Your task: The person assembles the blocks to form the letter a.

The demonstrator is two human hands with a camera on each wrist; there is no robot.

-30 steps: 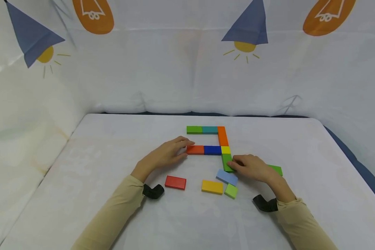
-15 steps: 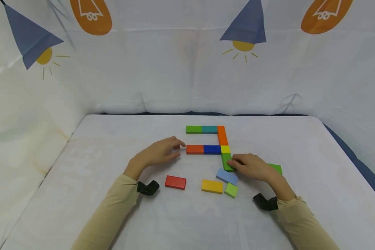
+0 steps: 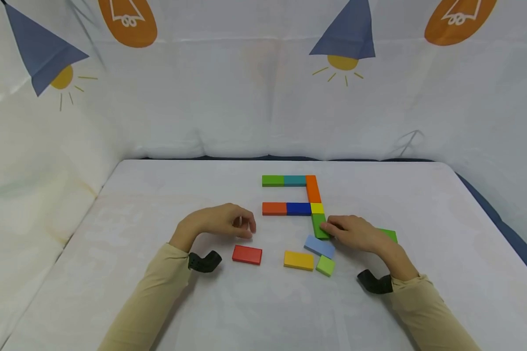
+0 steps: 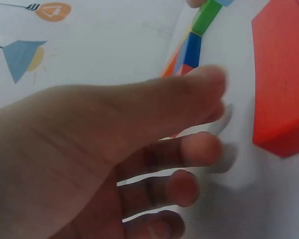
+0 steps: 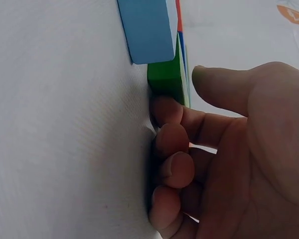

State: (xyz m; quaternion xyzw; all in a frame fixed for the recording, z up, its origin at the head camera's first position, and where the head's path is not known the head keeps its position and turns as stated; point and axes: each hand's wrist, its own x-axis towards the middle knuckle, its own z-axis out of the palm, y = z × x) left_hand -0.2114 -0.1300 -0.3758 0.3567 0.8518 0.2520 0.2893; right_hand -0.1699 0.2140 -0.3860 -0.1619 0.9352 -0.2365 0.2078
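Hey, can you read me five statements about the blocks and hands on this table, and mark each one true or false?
1. The right hand touches the green block that adjoins the small yellow block. True.
2. The left hand is gripping the red block. False: the left hand holds nothing, and the red block lies apart from it.
3. The dark blue block sits between the orange-red block and the small yellow block. True.
4. The teal block forms the left end of the farthest row. False: the far green block does.
5. The larger yellow block lies left of the lime block. True.
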